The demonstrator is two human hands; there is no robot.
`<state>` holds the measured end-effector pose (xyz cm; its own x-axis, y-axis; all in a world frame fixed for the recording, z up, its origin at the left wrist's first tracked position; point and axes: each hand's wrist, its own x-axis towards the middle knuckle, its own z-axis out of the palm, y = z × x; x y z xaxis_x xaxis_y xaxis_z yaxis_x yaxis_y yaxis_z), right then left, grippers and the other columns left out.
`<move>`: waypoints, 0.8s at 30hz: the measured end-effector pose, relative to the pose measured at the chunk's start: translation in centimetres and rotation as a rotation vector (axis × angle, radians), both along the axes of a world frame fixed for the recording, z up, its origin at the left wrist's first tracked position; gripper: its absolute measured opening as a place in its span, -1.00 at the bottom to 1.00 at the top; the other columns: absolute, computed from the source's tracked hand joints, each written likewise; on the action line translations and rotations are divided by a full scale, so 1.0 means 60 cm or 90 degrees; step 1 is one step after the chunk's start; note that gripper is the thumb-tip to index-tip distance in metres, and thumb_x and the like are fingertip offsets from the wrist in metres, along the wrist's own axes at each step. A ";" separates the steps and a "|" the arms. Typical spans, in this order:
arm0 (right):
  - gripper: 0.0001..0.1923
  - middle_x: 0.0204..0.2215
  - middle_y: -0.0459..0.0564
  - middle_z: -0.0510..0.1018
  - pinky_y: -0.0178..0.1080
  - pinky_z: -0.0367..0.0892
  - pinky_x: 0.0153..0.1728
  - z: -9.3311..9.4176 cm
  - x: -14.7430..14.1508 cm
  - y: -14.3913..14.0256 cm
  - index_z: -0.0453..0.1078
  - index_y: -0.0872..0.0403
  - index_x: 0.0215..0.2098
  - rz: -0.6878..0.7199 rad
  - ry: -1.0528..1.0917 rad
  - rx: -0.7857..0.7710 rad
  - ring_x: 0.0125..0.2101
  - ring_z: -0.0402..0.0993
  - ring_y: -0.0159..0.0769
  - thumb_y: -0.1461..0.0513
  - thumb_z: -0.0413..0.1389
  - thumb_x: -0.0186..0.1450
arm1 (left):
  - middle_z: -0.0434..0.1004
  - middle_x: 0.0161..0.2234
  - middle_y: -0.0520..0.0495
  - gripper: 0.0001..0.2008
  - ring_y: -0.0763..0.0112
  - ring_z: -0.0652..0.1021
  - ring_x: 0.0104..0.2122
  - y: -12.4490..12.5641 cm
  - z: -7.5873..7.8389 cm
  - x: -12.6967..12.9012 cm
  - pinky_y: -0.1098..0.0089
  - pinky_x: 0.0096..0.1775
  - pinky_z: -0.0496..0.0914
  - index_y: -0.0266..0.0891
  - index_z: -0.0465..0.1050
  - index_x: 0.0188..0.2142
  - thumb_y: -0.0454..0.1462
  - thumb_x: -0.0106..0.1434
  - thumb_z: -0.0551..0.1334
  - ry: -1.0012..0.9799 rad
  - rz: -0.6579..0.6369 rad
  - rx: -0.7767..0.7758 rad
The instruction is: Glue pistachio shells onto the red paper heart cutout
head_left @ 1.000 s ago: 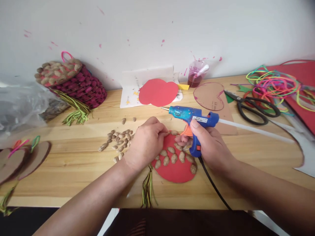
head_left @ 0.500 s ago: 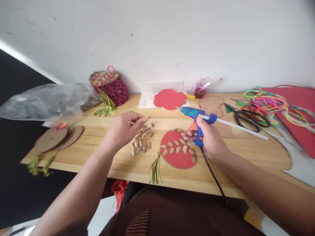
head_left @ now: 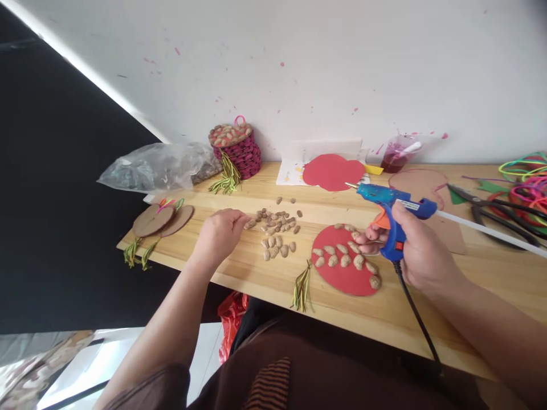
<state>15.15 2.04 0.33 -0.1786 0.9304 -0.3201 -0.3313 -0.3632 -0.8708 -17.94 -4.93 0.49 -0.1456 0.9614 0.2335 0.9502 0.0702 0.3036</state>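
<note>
My right hand (head_left: pixel 421 250) grips a blue hot glue gun (head_left: pixel 380 196) with an orange trigger, its nozzle pointing left. A white glue stick (head_left: pixel 487 228) sticks out of the gun's back. Beneath and left of the gun lies a red rounded card (head_left: pixel 342 280), with peanuts (head_left: pixel 346 261) set on it in rows and along part of its edge. My left hand (head_left: pixel 222 234) is closed in a pinch at the left side of a loose peanut pile (head_left: pixel 277 222). A peanut (head_left: pixel 250 224) shows at its fingertips, which are partly hidden.
A tassel (head_left: pixel 302 287) lies beside the red card. Behind stand a peanut-topped woven basket (head_left: pixel 239 154), a plastic bag (head_left: pixel 149 168), a red cutout (head_left: pixel 333 172) and a cup of dark red liquid (head_left: pixel 397 155). Scissors (head_left: pixel 478 213) and coloured cords (head_left: pixel 527 182) lie right, brown discs (head_left: pixel 154 221) left.
My view has swung left, so things appear farther right. My left hand has moved left and down from above the pile to its left edge. My right hand still holds the glue gun.
</note>
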 end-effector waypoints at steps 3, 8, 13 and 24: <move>-0.65 -0.59 -0.03 0.50 -0.34 0.41 -0.57 0.004 0.001 0.001 0.47 0.06 -0.48 -0.002 -0.010 0.008 -0.49 0.63 -0.27 0.01 0.21 0.32 | 0.66 -0.22 -0.10 -0.82 0.27 0.60 -0.19 0.000 -0.005 0.018 0.33 -0.09 0.45 -0.18 0.61 -0.22 -0.26 0.36 0.19 -0.082 -0.057 0.023; -0.63 -0.58 -0.05 0.48 -0.37 0.48 -0.50 -0.005 0.004 0.009 0.45 0.07 -0.49 0.021 -0.022 0.033 -0.45 0.64 -0.26 -0.03 0.25 0.27 | 0.58 -0.23 -0.11 -0.82 0.24 0.53 -0.13 0.015 -0.030 0.067 0.21 -0.02 0.44 -0.17 0.63 -0.20 -0.38 0.31 0.24 -0.082 -0.188 0.081; -0.41 -0.61 -0.07 0.48 -0.22 0.58 -0.57 -0.028 0.004 0.022 0.43 0.09 -0.55 -0.026 -0.071 0.052 -0.55 0.60 -0.17 -0.25 0.36 -0.05 | 0.54 -0.26 -0.13 -0.76 0.22 0.47 -0.18 0.032 -0.052 0.092 0.18 -0.06 0.45 -0.20 0.64 -0.19 -0.46 0.30 0.22 -0.063 -0.251 0.118; -0.44 -0.60 -0.04 0.51 -0.24 0.58 -0.57 -0.033 0.010 0.027 0.45 0.09 -0.52 -0.019 -0.053 0.056 -0.53 0.61 -0.17 -0.22 0.37 -0.02 | 0.56 -0.29 -0.12 -0.79 0.19 0.48 -0.19 0.032 -0.034 0.061 0.17 -0.07 0.42 -0.20 0.65 -0.20 -0.43 0.32 0.23 -0.047 -0.217 0.113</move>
<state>15.72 3.64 -1.68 -0.1268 0.9600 -0.2497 -0.2652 -0.2754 -0.9240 -14.26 -3.01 -1.54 0.1523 0.9032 0.4013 0.8849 -0.3055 0.3515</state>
